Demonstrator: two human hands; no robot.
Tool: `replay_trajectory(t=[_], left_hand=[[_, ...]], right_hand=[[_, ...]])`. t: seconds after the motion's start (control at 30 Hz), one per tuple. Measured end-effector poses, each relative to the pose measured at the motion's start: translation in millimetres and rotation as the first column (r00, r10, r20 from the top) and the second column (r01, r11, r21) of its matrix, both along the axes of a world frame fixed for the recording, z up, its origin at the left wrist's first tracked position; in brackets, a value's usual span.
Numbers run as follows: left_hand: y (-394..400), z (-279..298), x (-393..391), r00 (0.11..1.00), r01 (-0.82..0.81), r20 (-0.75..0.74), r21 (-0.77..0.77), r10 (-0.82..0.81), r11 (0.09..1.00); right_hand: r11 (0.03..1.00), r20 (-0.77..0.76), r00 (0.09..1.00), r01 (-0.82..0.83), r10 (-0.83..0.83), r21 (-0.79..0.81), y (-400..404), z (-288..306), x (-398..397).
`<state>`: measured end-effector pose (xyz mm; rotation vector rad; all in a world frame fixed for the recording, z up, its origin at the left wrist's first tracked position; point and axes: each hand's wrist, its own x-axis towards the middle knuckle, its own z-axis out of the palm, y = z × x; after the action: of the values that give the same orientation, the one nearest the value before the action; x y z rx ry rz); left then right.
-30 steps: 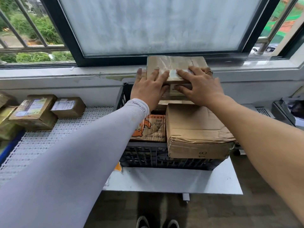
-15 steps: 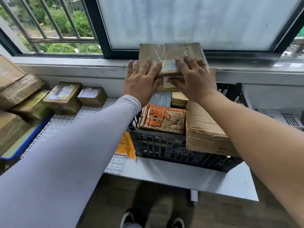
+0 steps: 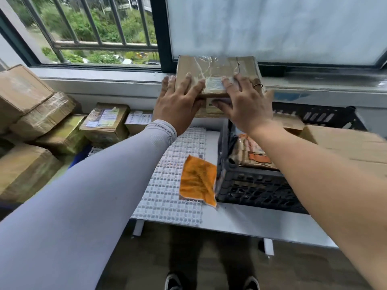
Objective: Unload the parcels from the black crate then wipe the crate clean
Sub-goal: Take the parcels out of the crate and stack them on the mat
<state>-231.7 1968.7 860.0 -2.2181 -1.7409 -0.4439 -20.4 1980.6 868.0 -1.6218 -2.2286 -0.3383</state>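
Holding a flat brown cardboard parcel wrapped in clear tape (image 3: 217, 75) up in front of the window sill, above the gap between the crate and the pile, the person has one palm on either end. The left hand (image 3: 178, 105) grasps its near-left corner, fingers over the top face; the right hand (image 3: 244, 103) clasps the right part, fingers spread across the label and thumb beneath. A second, smaller carton seems clamped under it, though I cannot tell for sure. Two hands probably steady the load for the sideways carry.

The black slatted plastic crate (image 3: 251, 185) sits on the grey bench (image 3: 261, 225) at right, with an orange-printed parcel (image 3: 251, 151) and a large plain brown box (image 3: 345, 143) inside, so unloading looks only partly done. Just beside the crate's left wall lies an orange cloth (image 3: 198, 181) on a white plastic grid mat (image 3: 167, 185), likely for wiping. A pile of unloaded brown parcels (image 3: 62, 126) crowds the left, leaving limited landing room.
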Motion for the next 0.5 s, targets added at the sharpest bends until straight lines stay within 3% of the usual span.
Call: replay_trajectory(t=[0.5], left_hand=[[-49.8,-78.8,-145.2,0.999,-0.042,0.011,-0.142,0.044,0.989]], right_hand=[[0.995,0.020,1.000,-0.002,0.004,-0.095,-42.5,-83.8,-149.5]])
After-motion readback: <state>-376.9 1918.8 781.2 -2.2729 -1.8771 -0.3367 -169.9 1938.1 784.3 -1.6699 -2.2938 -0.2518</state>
